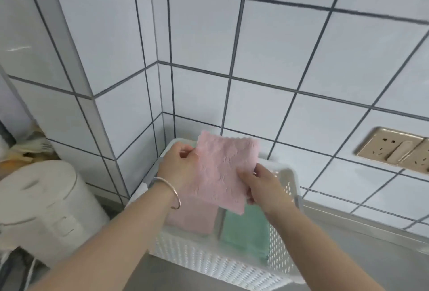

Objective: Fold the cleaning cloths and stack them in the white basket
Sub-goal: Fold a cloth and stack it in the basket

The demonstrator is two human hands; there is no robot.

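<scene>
fingers of the left hand pinch the pink cloth at its 9 o'clock edge; fingers of the right hand grip its 4 o'clock corner, fingertips hidden behind the fabric. cloth hangs above the white basket on the tabletop. inside, a folded pink cloth is partly hidden at 9 o'clock, a green cloth at 3. blurred white appliance sits far left.
</scene>
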